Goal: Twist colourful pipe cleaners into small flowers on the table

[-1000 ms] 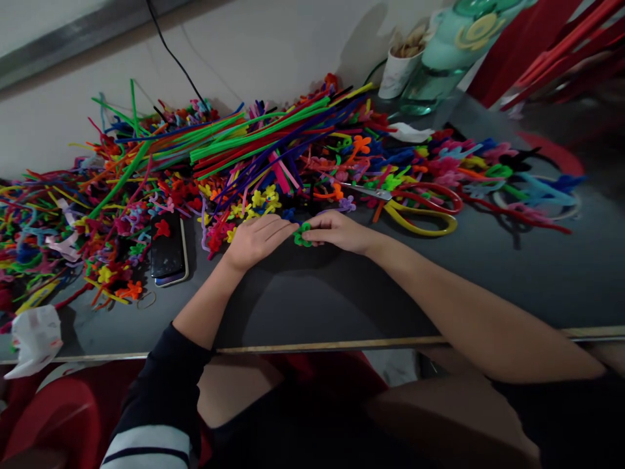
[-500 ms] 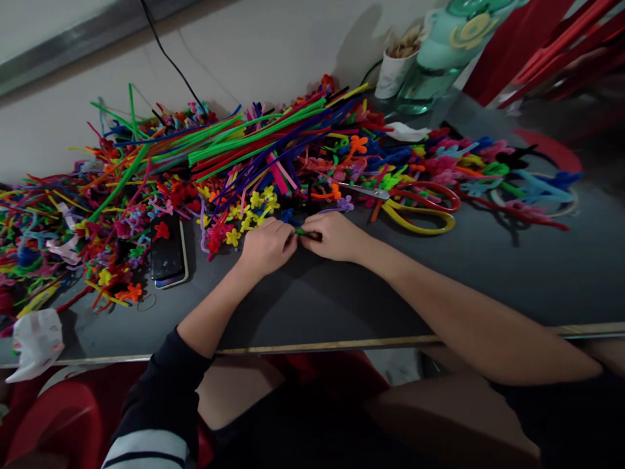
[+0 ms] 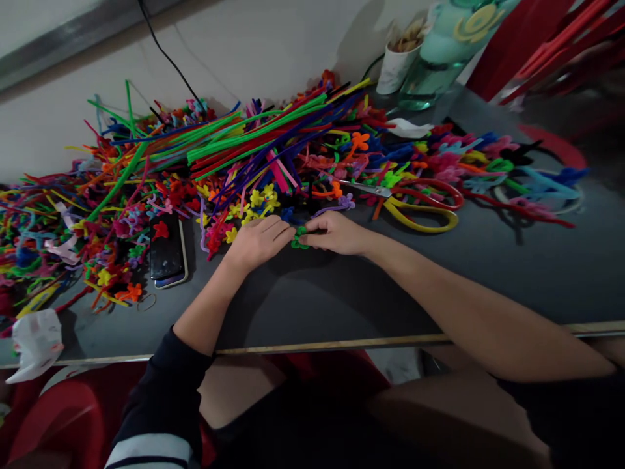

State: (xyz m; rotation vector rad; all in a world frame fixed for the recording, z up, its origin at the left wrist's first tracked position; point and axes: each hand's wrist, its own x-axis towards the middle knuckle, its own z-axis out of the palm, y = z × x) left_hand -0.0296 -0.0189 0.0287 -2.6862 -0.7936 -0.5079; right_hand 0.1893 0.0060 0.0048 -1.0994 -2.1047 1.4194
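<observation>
A small green pipe-cleaner flower (image 3: 299, 240) sits between my two hands above the dark tabletop. My right hand (image 3: 334, 233) pinches it between thumb and fingers from the right. Bent fingers of my left hand (image 3: 262, 241) press together at its left side; their tips touch the flower and hide part of it. Just beyond my hands lie yellow pipe-cleaner flowers (image 3: 261, 202) and a purple one (image 3: 346, 201). Scissors (image 3: 424, 215) with red and yellow handles rest to the right of my right hand.
A heap of loose pipe cleaners (image 3: 258, 140) and finished flowers runs along the wall. Left of my hands lies a phone (image 3: 168, 257). A paper cup (image 3: 398, 65) and a green bottle (image 3: 430, 71) stand at the back right. Crumpled tissue (image 3: 36, 342) hangs at the left edge.
The green flower now shows between my hands, where only a thin green piece was visible. My fingers have shifted slightly apart, the left hand a little leftward.
</observation>
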